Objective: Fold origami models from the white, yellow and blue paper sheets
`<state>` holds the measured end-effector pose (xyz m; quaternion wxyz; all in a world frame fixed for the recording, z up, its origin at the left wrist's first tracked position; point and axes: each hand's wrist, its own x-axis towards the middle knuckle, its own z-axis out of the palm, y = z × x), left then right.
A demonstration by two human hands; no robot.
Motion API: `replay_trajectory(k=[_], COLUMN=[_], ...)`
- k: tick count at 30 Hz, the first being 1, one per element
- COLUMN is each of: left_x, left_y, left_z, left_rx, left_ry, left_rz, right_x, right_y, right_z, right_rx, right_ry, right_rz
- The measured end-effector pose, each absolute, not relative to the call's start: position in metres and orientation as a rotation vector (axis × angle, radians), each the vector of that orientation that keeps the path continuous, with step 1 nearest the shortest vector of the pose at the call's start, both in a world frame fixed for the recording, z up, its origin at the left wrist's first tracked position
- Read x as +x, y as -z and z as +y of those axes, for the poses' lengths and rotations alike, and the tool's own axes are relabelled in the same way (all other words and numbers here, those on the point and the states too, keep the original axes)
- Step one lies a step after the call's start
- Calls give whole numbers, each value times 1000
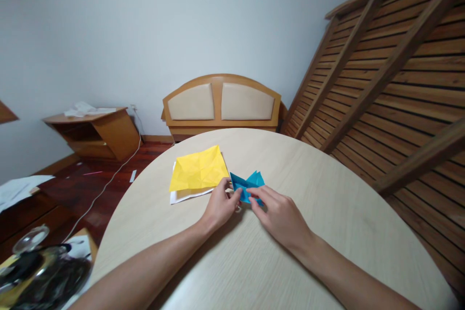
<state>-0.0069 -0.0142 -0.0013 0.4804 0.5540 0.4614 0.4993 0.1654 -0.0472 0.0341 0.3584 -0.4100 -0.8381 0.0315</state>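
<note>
A small folded piece of blue origami paper [250, 183] is held between both hands over the round table, its pointed flaps standing up. My left hand [223, 203] pinches its left side, thumb in front and fingers partly hidden behind it. On the right edge, my right hand [278, 210] grips the paper between thumb and fingertips. Just left of the hands lies a creased yellow sheet [199, 169], with a white sheet [181, 197] showing beneath its lower edge.
The pale round table [327, 232] fills the foreground. Beyond it stands a bed headboard [220, 101]. Wooden slats [385, 87] lean at the right. At the left are a wooden cabinet [109, 135], a white cable [105, 189] on the floor and a dark plastic bag [58, 281].
</note>
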Motion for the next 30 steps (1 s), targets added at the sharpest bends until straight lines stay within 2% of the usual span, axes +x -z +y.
replay_trajectory(k=[16, 30], left_x=[-5, -6], left_y=[-6, -5], left_z=[-13, -19], left_rx=[1108, 1300], left_ry=[-1163, -1116], left_rz=[977, 900], right_x=[176, 173], right_y=[-21, -27], right_z=[-30, -32], right_rx=[-980, -1097], right_ry=[14, -30], right_rz=[-2201, -2161])
